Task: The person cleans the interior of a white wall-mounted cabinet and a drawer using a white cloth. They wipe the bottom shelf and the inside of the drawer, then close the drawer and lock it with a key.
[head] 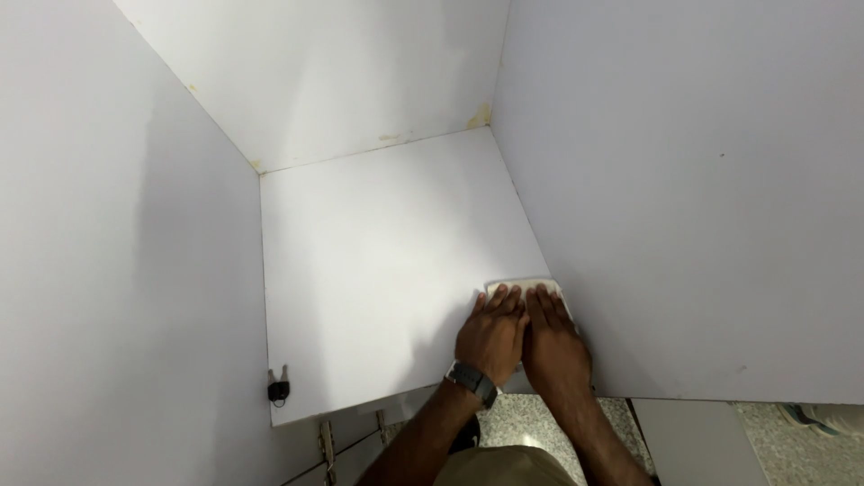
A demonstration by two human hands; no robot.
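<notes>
A small white folded cloth or paper pad (522, 285) lies flat on the white desk top (378, 270), close to the right-hand partition wall. My left hand (490, 335), with a dark watch on its wrist, lies palm down on the pad. Beside it my right hand (553, 342) also presses flat on the pad, fingers pointing away from me. Both hands touch each other side by side. Only the pad's far edge shows past the fingertips.
White partition walls (684, 198) enclose the desk on the left, back and right. A small key with a black fob (278, 389) hangs at the desk's front left corner. Speckled floor (531, 418) shows below the front edge.
</notes>
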